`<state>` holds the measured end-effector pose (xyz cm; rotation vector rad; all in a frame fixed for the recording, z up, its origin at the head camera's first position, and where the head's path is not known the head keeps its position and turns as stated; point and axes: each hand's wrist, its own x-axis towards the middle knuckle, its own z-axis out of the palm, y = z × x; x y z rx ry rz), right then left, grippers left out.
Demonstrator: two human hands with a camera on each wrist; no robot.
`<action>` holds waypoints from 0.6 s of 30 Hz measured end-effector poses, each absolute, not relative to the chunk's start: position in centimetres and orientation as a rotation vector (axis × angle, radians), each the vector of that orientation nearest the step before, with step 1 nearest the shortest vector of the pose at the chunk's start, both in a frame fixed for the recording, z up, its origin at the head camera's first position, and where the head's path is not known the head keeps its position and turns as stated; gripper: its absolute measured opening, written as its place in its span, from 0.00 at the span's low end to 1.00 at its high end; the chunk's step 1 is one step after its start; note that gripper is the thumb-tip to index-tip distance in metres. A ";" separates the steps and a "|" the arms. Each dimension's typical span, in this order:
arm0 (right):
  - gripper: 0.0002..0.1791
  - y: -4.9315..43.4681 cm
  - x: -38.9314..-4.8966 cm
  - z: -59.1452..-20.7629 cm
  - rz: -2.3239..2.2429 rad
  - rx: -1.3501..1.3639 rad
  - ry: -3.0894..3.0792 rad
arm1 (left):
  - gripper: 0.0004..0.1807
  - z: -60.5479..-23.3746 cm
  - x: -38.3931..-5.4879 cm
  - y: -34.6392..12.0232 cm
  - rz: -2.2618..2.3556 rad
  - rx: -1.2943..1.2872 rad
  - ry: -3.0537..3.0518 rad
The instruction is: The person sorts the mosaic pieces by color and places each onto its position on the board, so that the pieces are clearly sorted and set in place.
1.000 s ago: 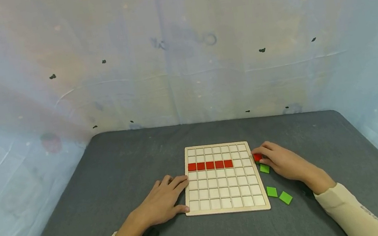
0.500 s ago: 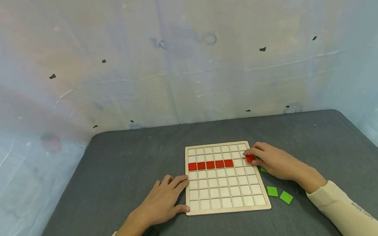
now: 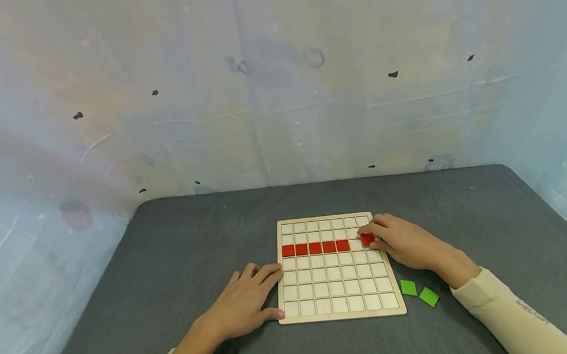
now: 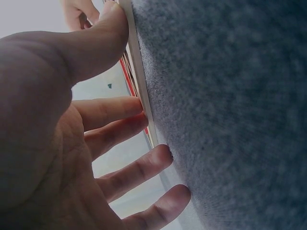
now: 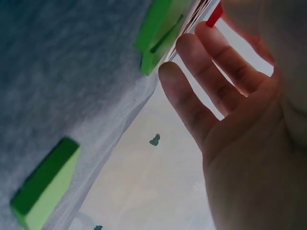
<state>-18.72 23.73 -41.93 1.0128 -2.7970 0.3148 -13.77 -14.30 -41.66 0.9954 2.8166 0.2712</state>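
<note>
A light wooden grid board [image 3: 330, 288] lies on the table in the head view. Several red square tiles [image 3: 315, 248] fill a run of cells in its third row from the far side, starting at the left edge. My right hand [image 3: 411, 242] pinches another red tile [image 3: 367, 239] between thumb and fingers, over the right end of that row; in the right wrist view a red edge [image 5: 215, 14] shows at the fingertips. My left hand [image 3: 240, 303] rests against the board's left edge, fingers extended, with fingertips and thumb [image 4: 108, 36] at the rim in the left wrist view.
Two green tiles [image 3: 408, 288] lie on the dark grey table [image 3: 204, 229] off the board's near right corner. Green tiles [image 5: 156, 28] also show below my right hand in the right wrist view. A pale spotted curtain [image 3: 305, 138] surrounds the table's back and sides.
My right hand has moved left from beside the board to over its right column, carrying the red tile. It now covers the other green tiles in the head view. My left hand stays put.
</note>
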 end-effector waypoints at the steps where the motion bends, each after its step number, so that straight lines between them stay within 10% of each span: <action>1: 0.18 23.6 -18.8 -41.9 0.315 1.017 -2.795 | 0.42 -41.7 -13.8 -14.3 0.274 0.995 2.816; 18: 0.17 22.5 -19.6 -42.2 0.339 1.059 -2.802 | 0.43 -42.1 -14.0 -14.4 0.266 1.009 2.822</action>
